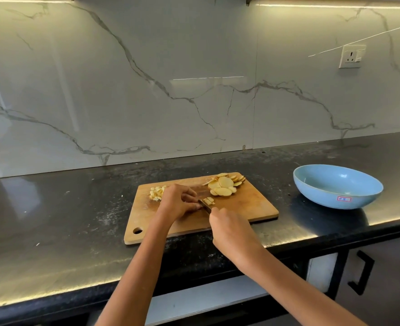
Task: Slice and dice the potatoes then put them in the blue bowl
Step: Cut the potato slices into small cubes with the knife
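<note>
A wooden cutting board lies on the black counter. Round potato slices are piled at its far right. A heap of diced potato sits at its far left. My right hand grips a knife whose blade rests against a few small potato pieces in the board's middle. My left hand presses fingertips down beside the blade, left of those pieces. The blue bowl stands on the counter to the right of the board, with nothing visible inside.
The black stone counter runs left and right, with its front edge close to me. A marble backsplash rises behind it, with a wall socket at the upper right. A dark cabinet with a handle is below right.
</note>
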`<state>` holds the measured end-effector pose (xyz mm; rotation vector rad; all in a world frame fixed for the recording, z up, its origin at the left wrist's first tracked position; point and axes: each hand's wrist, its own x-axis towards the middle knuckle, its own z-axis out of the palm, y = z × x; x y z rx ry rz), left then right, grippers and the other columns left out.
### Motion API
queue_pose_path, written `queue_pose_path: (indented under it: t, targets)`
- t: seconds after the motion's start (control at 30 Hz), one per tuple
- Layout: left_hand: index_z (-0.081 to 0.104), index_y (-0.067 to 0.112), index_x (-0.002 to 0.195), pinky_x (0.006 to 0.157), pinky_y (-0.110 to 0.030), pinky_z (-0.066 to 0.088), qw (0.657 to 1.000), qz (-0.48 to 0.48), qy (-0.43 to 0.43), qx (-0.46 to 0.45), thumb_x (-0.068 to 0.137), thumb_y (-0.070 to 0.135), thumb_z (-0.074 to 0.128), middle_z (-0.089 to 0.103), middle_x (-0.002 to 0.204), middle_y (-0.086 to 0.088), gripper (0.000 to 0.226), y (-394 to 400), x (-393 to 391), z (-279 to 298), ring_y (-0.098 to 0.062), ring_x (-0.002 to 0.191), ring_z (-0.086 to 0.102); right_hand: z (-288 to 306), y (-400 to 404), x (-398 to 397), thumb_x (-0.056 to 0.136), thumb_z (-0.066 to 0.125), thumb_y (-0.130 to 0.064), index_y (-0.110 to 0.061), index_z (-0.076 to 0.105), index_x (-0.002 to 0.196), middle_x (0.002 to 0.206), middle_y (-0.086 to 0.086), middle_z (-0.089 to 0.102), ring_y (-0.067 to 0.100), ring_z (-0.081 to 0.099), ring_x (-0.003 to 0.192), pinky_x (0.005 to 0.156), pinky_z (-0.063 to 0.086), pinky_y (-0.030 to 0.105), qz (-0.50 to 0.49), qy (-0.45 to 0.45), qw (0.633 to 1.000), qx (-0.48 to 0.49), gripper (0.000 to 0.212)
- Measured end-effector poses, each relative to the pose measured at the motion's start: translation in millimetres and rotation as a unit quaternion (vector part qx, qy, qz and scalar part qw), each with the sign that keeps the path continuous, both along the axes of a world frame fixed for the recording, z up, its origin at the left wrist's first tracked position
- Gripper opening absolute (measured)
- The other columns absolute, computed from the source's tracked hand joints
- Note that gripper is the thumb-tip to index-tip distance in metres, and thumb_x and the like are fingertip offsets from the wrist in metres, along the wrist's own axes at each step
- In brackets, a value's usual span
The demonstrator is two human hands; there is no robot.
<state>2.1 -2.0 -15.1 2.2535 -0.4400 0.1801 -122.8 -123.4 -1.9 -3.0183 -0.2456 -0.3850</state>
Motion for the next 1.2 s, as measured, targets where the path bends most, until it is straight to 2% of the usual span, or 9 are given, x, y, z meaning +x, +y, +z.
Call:
queue_pose_path:
  t: [0.2, 0.37, 0.47, 0.57, 0.63, 0.77, 0.9, 1.03, 1.2]
  targets:
    - [0.068, 0.002, 0.101, 0.062, -0.007, 0.049, 1.000, -0.006, -0.018, -0.004, 0.071, 0.008, 0.078, 0.072, 0.090, -0.009, 0.033, 1.9, 0.3, -1.6, -0.003, 0.068, 0.063, -6.0, -9.8, 9.0, 0.094, 0.049, -0.006, -0.007, 0.055, 0.112, 0.107, 0.008, 0.061, 0.021, 0.060, 0.093, 0.065, 0.037, 0.024, -0.025, 0.005, 0.998, 0.055, 0.020]
    - [0.067, 0.003, 0.107, 0.063, -0.007, 0.047, 0.997, 0.016, -0.066, 0.029, 0.085, 0.001, 0.062, 0.069, 0.094, -0.008, 0.022, 1.4, 8.2, -4.3, -0.008, 0.077, 0.061, -5.3, -33.5, 26.7, 0.095, 0.044, -0.008, -0.007, 0.060, 0.103, 0.065, -0.006, 0.045, 0.005, 0.041, 0.052, 0.044, 0.026, 0.015, -0.038, -0.039, 0.991, 0.122, 0.018]
    - [0.068, 0.001, 0.104, 0.066, -0.009, 0.047, 0.993, 0.021, -0.108, 0.031, 0.090, -0.006, 0.048, 0.068, 0.095, -0.008, 0.025, -3.5, 11.9, -5.5, -0.012, 0.081, 0.060, -1.8, -45.1, 33.1, 0.096, 0.041, -0.008, -0.004, 0.064, 0.101, 0.064, -0.002, 0.049, 0.003, 0.037, 0.046, 0.038, 0.024, 0.016, -0.020, -0.061, 0.984, 0.169, 0.024]
    - [0.069, 0.008, 0.103, 0.072, -0.011, 0.049, 0.990, -0.030, -0.136, 0.038, 0.090, 0.004, 0.056, 0.069, 0.099, -0.003, 0.019, -14.7, 9.7, -3.0, -0.009, 0.082, 0.061, 1.8, -51.1, 41.2, 0.097, 0.041, -0.007, -0.007, 0.063, 0.095, 0.061, -0.004, 0.050, 0.004, 0.035, 0.042, 0.036, 0.029, 0.017, 0.011, -0.091, 0.973, 0.213, 0.022]
    - [0.069, 0.013, 0.104, 0.082, -0.017, 0.050, 0.987, -0.093, -0.118, 0.057, 0.087, 0.016, 0.062, 0.069, 0.101, 0.002, 0.018, -23.9, 7.1, -1.8, -0.007, 0.089, 0.061, 0.9, -55.3, 53.3, 0.097, 0.042, -0.006, -0.003, 0.063, 0.110, 0.067, 0.004, 0.060, 0.005, 0.037, 0.041, 0.037, 0.029, 0.018, 0.026, -0.128, 0.957, 0.259, 0.025]
    - [0.070, 0.019, 0.095, 0.068, -0.011, 0.041, 0.964, -0.158, -0.161, 0.141, 0.084, 0.025, 0.066, 0.063, 0.087, 0.011, 0.013, -31.6, 9.2, -5.9, -0.002, 0.077, 0.053, 2.3, -55.3, 80.1, 0.097, 0.042, -0.006, 0.002, 0.053, 0.129, 0.056, -0.006, 0.048, 0.007, 0.042, 0.040, 0.040, 0.030, 0.018, 0.037, -0.188, 0.924, 0.330, 0.035]
    - [0.062, 0.016, 0.085, 0.064, -0.012, 0.039, 0.958, -0.140, -0.184, 0.170, 0.087, 0.019, 0.061, 0.055, 0.083, 0.009, 0.003, -21.7, 15.6, -4.2, -0.007, 0.073, 0.050, 7.5, -45.3, 112.1, 0.098, 0.042, -0.007, 0.004, 0.050, 0.131, 0.055, -0.016, 0.042, 0.005, 0.047, 0.041, 0.038, 0.030, 0.015, 0.072, -0.215, 0.906, 0.358, 0.035]
    - [0.053, 0.016, 0.085, 0.064, -0.012, 0.036, 0.954, -0.095, -0.169, 0.229, 0.091, 0.023, 0.054, 0.052, 0.091, 0.004, 0.009, -4.4, 27.0, 0.6, -0.010, 0.081, 0.048, 8.1, -37.5, 141.8, 0.098, 0.043, -0.007, 0.003, 0.051, 0.130, 0.062, 0.000, 0.054, 0.003, 0.041, 0.043, 0.039, 0.036, 0.015, 0.082, -0.232, 0.903, 0.353, 0.035]
    - [0.060, 0.017, 0.102, 0.089, -0.031, 0.035, 0.946, 0.045, -0.189, 0.260, 0.096, 0.026, 0.047, 0.063, 0.107, 0.002, 0.017, 21.7, 53.5, 4.9, -0.015, 0.097, 0.056, -2.4, -50.8, 156.2, 0.098, 0.044, -0.007, 0.005, 0.052, 0.130, 0.070, 0.012, 0.062, -0.003, 0.041, 0.046, 0.041, 0.037, 0.008, 0.072, -0.262, 0.896, 0.352, 0.035]
